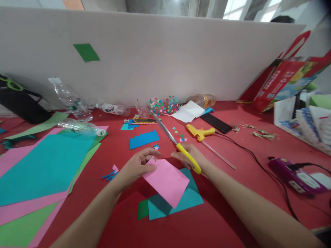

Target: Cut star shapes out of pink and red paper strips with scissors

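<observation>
My left hand pinches a pink foam or paper sheet at its upper left corner, where a small notch shows. Closed around the yellow handle of a pair of scissors is my right hand; the metal blades point up and left, apart from the pink sheet. Beneath the sheet lie a teal piece and a small dark green piece. Blue and pink scraps are beside my left wrist. Beyond the hands sits a blue strip with a notched top edge, near a small star.
A yellow glue gun with its cord and a black phone lie to the right. A purple power strip is farther right. Large coloured sheets and plastic bottles fill the left. A white partition stands behind.
</observation>
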`<act>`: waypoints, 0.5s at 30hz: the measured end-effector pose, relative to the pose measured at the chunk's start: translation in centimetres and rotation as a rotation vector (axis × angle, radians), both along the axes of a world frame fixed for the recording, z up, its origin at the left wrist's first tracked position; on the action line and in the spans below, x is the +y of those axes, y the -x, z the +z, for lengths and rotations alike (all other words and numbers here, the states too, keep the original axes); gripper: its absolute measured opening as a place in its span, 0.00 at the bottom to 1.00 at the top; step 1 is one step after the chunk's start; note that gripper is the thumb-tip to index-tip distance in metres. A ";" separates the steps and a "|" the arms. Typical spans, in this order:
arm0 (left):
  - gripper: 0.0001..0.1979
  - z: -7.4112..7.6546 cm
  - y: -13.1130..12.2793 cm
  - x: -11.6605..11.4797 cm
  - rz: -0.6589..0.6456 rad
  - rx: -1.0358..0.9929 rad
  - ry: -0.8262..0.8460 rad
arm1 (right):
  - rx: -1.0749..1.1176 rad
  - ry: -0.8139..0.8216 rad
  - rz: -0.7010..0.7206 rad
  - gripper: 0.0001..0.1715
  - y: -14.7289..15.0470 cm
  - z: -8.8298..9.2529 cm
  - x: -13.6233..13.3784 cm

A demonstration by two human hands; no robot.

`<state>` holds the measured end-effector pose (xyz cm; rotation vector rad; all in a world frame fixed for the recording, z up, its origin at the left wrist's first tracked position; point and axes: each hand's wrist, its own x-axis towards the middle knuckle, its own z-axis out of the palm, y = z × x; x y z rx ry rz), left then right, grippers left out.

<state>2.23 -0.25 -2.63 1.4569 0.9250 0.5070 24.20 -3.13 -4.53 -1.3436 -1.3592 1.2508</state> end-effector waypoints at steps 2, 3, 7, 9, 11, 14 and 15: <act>0.26 -0.2 0.1 -0.1 0.021 -0.047 0.045 | 0.013 0.110 0.183 0.13 0.5 0.8 -0.7; 0.28 -0.3 0.1 -0.1 0.045 -0.063 0.049 | 0.018 0.151 0.226 0.12 0.9 1.0 -1.1; 0.26 -0.3 -0.4 -0.6 0.207 -0.211 0.159 | 0.028 0.186 0.229 0.09 2.2 1.1 -2.1; 0.22 -0.3 -0.7 -1.0 0.212 -0.281 0.271 | 0.041 0.158 0.176 0.08 2.5 0.8 -2.2; 0.20 -0.3 -1.1 -1.5 0.140 -0.277 0.339 | 0.076 0.110 0.106 0.09 2.4 0.6 -2.1; 0.15 -0.3 -1.6 -2.2 0.119 -0.183 0.302 | 0.114 0.048 0.033 0.13 2.2 0.6 -1.9; 0.14 -0.2 -1.8 -2.4 0.134 -0.154 0.292 | 0.126 0.042 0.014 0.14 2.1 0.7 -1.9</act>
